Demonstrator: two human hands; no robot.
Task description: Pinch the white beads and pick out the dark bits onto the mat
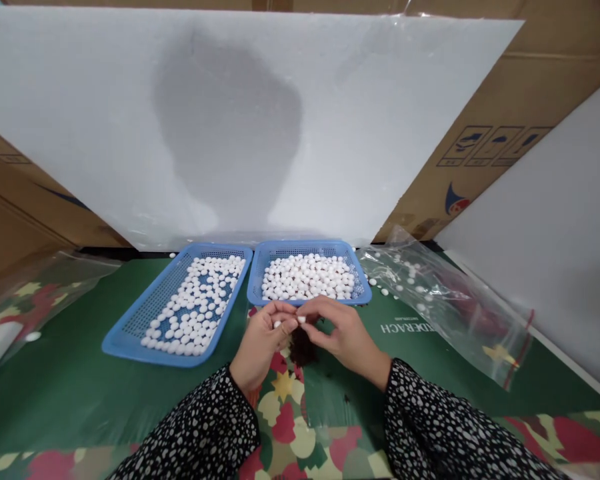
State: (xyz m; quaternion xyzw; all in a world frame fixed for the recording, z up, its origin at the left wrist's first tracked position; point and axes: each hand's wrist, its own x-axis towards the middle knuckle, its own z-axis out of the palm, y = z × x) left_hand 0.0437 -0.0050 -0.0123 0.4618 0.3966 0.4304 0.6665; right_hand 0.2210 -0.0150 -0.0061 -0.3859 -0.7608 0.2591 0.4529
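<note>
White and small, one ball (301, 320) sits pinched between thumb and forefinger of the right hand (344, 337). The left hand (264, 340) has its thumb and fingers pressed together at a second ball (277, 325), the tips of both hands close together. Just below them shows a dark clump (304, 350) above the patterned cover (283, 387). Beyond the hands, the right basket (310, 245), blue, holds a dense layer of balls; the left basket (133, 327) holds more, spread thinner. A clear bag (445, 303) lies rightward.
</note>
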